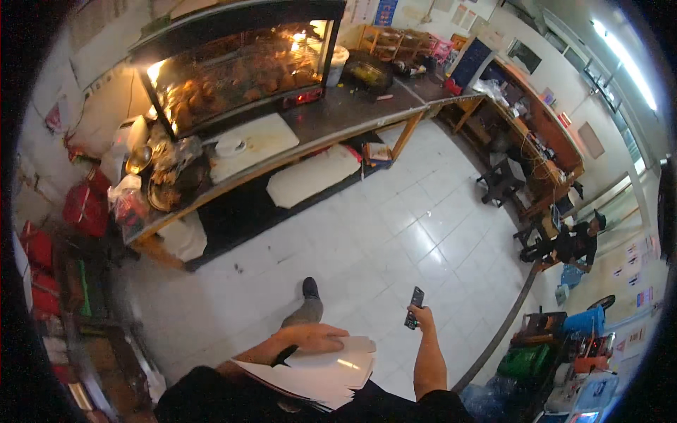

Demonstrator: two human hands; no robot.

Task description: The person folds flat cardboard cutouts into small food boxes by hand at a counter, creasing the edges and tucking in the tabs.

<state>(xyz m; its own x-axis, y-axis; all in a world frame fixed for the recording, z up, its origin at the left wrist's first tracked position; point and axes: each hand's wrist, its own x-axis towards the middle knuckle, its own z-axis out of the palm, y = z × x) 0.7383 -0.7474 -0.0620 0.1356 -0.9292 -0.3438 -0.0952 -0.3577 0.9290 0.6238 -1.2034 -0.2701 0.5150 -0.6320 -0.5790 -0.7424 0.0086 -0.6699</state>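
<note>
- White sheets [331, 366], loosely fanned with uneven edges, sit in front of the person's body; the left hand [317, 338] is bent over them, gripping the stack near its upper edge.
- Counter [345, 109]: its long front edge runs slantwise ahead, well apart from both hands.
- Tiled floor [374, 225]: a wide open stretch lies between body and counter.
- Remote control [415, 308], black, is held tilted over open floor; the right hand [424, 317] is closed around its side, arm outstretched.
- Dark stool [502, 180], beside the desk, narrows the room there.
- Dark strip [497, 342] curves along the floor's right edge.
- Green object [525, 359], perhaps a bag, too blurred to tell.
</note>
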